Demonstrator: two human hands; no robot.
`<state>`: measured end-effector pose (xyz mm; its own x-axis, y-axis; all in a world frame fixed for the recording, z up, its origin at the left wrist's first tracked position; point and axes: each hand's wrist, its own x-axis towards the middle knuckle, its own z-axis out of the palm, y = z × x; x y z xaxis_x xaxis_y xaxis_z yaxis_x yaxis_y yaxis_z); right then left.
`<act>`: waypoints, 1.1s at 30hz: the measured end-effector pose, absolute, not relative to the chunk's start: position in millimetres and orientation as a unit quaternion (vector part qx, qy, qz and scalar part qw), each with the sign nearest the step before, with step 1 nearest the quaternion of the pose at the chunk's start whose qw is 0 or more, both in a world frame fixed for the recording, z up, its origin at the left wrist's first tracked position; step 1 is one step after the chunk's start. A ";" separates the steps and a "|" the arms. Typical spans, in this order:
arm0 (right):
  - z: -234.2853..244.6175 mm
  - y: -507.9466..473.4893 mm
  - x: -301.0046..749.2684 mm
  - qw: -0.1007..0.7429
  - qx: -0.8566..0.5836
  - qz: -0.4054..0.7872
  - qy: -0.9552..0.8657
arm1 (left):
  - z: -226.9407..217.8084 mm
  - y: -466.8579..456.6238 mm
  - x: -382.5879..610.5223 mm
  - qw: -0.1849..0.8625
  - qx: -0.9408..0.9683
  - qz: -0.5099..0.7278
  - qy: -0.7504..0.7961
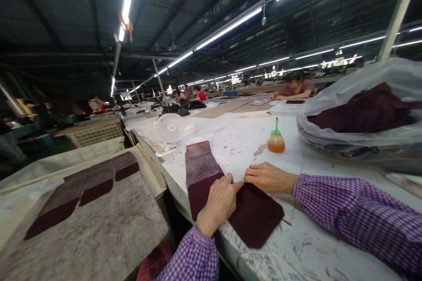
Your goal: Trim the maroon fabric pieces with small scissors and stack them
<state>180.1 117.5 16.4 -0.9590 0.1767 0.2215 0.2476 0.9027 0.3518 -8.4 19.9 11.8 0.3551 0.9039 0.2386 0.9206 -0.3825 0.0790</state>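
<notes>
A dark maroon panel [257, 217] with cut corners, leather or cloth, lies at the front edge of the white table. My left hand [219, 202] is closed at its upper left edge, thumb and forefinger pressed down on it. The bent fingers of my right hand [268, 178] pinch the same panel's far edge, close to my left fingertips. Beyond my left hand lies a stack of overlapping maroon pieces [202, 162], their upper bands paler and shiny; my left hand covers part of it. What lies under my fingertips is hidden.
A small white fan [169, 128] stands at the table's left edge. Farther right sit an amber bottle with a green nozzle [276, 142] and a clear plastic bag [356, 140] of maroon material. A stained board [121, 219] at left holds more maroon pieces [97, 191]. A person [296, 88] leans over the far table.
</notes>
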 end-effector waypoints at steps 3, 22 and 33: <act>15.9 119.2 180.4 0.102 -0.117 -0.172 -0.973 | 11.8 19.5 -9.5 0.033 -0.826 -0.128 -0.548; 19.1 97.7 178.8 0.156 -0.181 0.008 -0.971 | 6.9 22.2 -4.5 0.021 -0.820 -0.125 -0.559; 16.6 100.0 179.6 0.130 -0.181 -0.015 -0.975 | 0.9 22.3 -12.4 0.027 -0.800 -0.195 -0.566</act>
<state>179.6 100.0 16.6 -0.9002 0.3498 0.2593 0.3574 0.9337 -0.0186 -12.4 22.3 0.9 0.2819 0.8959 0.3433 0.9171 -0.3568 0.1781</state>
